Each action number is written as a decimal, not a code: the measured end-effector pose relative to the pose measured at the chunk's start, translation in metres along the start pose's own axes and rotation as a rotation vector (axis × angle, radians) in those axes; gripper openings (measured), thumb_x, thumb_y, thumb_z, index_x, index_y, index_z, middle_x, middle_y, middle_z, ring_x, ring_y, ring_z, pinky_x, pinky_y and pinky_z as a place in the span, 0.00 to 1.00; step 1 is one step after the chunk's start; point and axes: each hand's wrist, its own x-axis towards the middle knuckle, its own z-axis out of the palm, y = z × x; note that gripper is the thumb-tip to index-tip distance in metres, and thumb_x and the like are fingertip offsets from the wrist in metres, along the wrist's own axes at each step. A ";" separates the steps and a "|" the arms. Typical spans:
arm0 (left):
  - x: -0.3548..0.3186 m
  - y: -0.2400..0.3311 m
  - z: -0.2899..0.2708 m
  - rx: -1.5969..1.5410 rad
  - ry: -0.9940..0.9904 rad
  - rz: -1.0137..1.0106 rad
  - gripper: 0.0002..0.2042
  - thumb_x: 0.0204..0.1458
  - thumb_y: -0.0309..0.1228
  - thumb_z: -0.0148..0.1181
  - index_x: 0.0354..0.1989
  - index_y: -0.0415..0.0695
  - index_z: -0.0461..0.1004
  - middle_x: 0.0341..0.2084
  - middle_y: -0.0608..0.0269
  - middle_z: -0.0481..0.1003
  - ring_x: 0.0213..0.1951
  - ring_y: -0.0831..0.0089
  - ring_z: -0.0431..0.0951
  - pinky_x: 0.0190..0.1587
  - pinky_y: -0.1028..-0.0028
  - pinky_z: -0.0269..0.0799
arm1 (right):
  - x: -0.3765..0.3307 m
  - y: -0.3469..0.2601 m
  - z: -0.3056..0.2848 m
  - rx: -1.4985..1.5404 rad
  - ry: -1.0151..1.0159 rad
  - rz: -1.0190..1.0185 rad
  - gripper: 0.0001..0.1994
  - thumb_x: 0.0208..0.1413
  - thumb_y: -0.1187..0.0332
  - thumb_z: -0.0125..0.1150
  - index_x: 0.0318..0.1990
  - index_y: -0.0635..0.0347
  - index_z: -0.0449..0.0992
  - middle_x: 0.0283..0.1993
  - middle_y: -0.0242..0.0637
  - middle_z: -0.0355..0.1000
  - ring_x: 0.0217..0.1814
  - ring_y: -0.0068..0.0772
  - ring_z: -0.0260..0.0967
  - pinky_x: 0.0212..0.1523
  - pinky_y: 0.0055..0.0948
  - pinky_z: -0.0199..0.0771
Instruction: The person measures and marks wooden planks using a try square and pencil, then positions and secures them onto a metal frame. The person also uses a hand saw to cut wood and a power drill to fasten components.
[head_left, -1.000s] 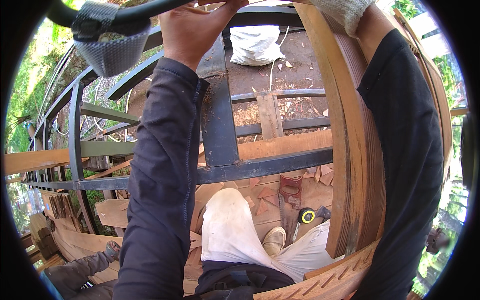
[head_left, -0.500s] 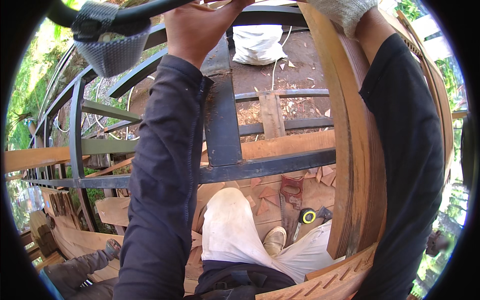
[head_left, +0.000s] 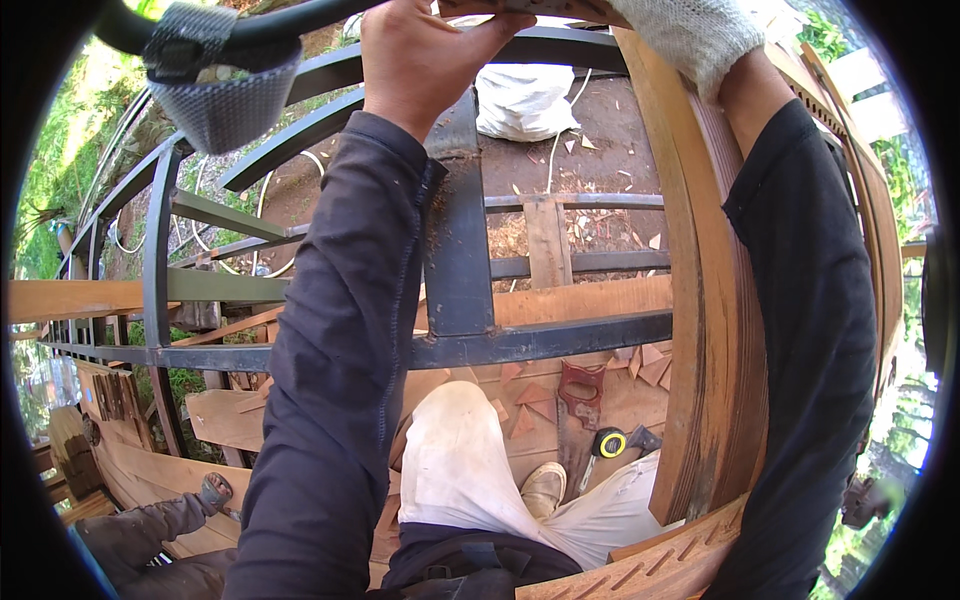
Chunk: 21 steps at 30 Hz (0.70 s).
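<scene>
At the top edge, my bare left hand (head_left: 425, 60) grips a piece of brown wood (head_left: 535, 7), its thumb lying along the lower side. Its other fingers and most of the wood are cut off by the picture's edge. My right hand (head_left: 695, 42), in a whitish knitted glove, touches the right end of that wood; its fingers are out of sight. Just below the glove, a long wooden board (head_left: 690, 300) runs down toward me. Between my arms stands a dark metal frame (head_left: 460, 230) with a wide upright and curved bars.
Below the frame, a handsaw (head_left: 581, 392), a black-and-yellow tape measure (head_left: 609, 442) and several wood offcuts (head_left: 540, 395) lie on planks. A white sack (head_left: 525, 100) sits on the ground beyond. Another person's leg (head_left: 150, 530) shows at lower left. A slotted wooden piece (head_left: 650, 560) is near my waist.
Both hands sit slightly lower in the picture, the left also further right, and more of the piece of wood shows between them. The view has shifted a little.
</scene>
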 end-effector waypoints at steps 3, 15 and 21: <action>0.000 0.003 -0.004 0.038 -0.015 0.007 0.27 0.36 0.27 0.83 0.47 0.38 0.76 0.51 0.50 0.77 0.52 0.62 0.80 0.55 0.67 0.77 | -0.001 0.000 0.004 0.006 -0.003 -0.021 0.11 0.61 0.78 0.57 0.49 0.68 0.78 0.42 0.35 0.78 0.42 0.23 0.76 0.46 0.24 0.80; -0.002 -0.002 0.003 -0.113 -0.023 -0.059 0.27 0.40 0.26 0.82 0.49 0.38 0.74 0.53 0.52 0.75 0.53 0.67 0.79 0.56 0.71 0.76 | 0.010 0.009 -0.001 0.069 -0.010 0.016 0.10 0.62 0.76 0.55 0.48 0.65 0.79 0.39 0.31 0.76 0.41 0.20 0.74 0.44 0.22 0.78; 0.002 0.012 -0.002 0.036 -0.023 -0.043 0.28 0.39 0.29 0.83 0.49 0.38 0.75 0.51 0.53 0.77 0.52 0.67 0.79 0.55 0.70 0.78 | 0.004 -0.002 -0.001 -0.002 0.034 0.080 0.08 0.61 0.76 0.57 0.45 0.66 0.79 0.37 0.33 0.77 0.39 0.21 0.75 0.42 0.22 0.79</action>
